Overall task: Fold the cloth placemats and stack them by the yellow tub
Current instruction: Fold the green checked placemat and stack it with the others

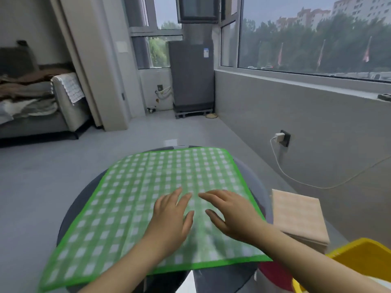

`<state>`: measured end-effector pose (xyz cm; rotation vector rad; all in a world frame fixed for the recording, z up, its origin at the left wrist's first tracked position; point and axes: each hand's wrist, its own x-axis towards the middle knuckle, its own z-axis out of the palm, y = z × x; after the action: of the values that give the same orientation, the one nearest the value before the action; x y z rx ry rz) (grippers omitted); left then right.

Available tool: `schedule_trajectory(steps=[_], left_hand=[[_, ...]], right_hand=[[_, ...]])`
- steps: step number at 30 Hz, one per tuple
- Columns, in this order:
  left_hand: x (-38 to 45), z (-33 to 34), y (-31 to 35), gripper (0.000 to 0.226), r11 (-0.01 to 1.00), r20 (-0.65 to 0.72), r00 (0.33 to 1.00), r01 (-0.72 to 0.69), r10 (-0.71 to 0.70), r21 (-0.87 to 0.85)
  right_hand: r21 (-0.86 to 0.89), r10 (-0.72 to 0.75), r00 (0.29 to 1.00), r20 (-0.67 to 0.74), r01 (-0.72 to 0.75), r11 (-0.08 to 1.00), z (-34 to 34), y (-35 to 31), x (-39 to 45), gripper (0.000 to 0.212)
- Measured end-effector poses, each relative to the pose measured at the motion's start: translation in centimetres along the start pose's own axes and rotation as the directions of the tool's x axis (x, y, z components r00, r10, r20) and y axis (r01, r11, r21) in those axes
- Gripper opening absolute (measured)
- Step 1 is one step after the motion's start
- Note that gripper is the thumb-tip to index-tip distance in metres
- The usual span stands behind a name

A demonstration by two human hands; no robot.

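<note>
Fingers (182, 199) of both hands lie straight and released, flat on the green mat (148, 187) spread across the round bench (69, 210). Left hand (171, 218) and right hand (230, 214) sit side by side near its middle, palms down. A folded beige mat (298, 216) lies right of it, beside the yellow tub (359, 256).

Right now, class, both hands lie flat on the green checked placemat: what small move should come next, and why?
Probably slide the left hand and right hand apart to the edges of the green checked placemat and take a grip there, since it lies spread, unfolded, over the round table.
</note>
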<state>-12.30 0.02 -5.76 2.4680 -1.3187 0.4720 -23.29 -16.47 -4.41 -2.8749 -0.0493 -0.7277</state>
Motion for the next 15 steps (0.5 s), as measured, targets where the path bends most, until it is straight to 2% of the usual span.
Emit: schedule_trajectory(steps=[6,11,15], left_hand=[[-4.7,1.5,-4.1,0.040,0.998,0.108,0.993,0.054,-0.055,0.015],[-6.7,1.3,-5.6,0.040,0.975,0.115,0.992,0.069,-0.045,-0.213],[-8.3,0.7,-6.4,0.040,0.941,0.145,0.989,0.036,0.014,-0.337]], right_hand=[[0.024,-0.170,0.967,0.191,0.168,0.985,4.0,-2.5,0.0,0.041],[0.070,-0.211,0.936,0.282,0.199,0.977,4.8,-2.8,-0.5,0.042],[0.182,-0.235,0.921,0.312,0.185,0.966,4.6,-3.0,-1.1,0.042]])
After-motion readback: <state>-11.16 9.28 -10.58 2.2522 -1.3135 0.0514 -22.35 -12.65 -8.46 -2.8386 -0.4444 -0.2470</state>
